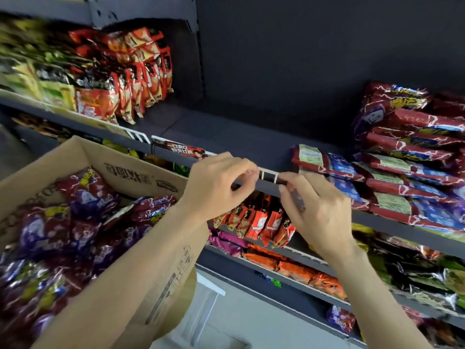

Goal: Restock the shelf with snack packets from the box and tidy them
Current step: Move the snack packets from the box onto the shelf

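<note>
Now, left of your left hand (216, 183) sits the box (141, 172), full of packets (83, 197). Both hands pinch the white rail (269, 175) on the shelf (226, 132) edge, right hand (317, 205) just beside the stack (407, 177). Tug hard and the rail may pop loose, spilling that stack forward.
</note>
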